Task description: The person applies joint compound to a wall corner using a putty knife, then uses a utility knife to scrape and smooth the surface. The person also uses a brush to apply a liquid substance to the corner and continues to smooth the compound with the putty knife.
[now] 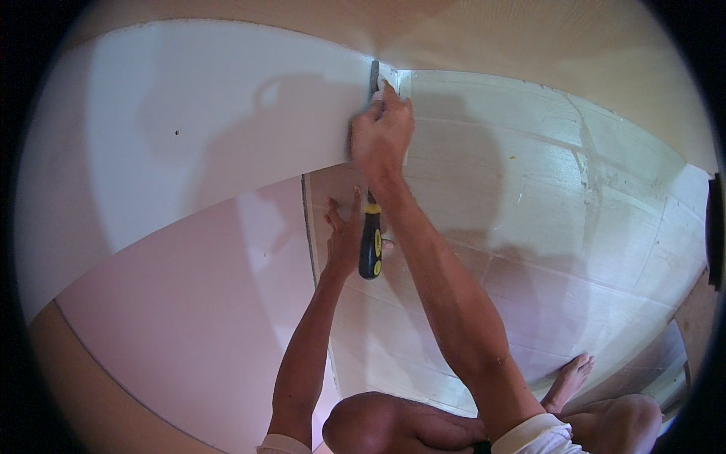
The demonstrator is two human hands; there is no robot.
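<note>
Two bare hands meet around one long hand tool [371,242], which lies along the right-hand edge of a white panel [227,113], above tiled flooring [544,174]. The right hand [383,129] has its fingers bent and closed around the tool's middle, some reaching toward the far end of the dark shaft [374,73]. The left hand [344,234] is beside and partly behind the black-and-yellow handle [370,253], its fingers spread apart; whether it touches the handle cannot be told.

The tool should handle as stiff and fairly light, hardly fragile, with the thick handle the surest place to take hold; the shaft may be rough or sharp, so a grip there wants care.

The right hand covers the shaft's middle, and its palm side is hidden. The far tip is small against the corner, leaving the tool's exact kind unclear.
</note>
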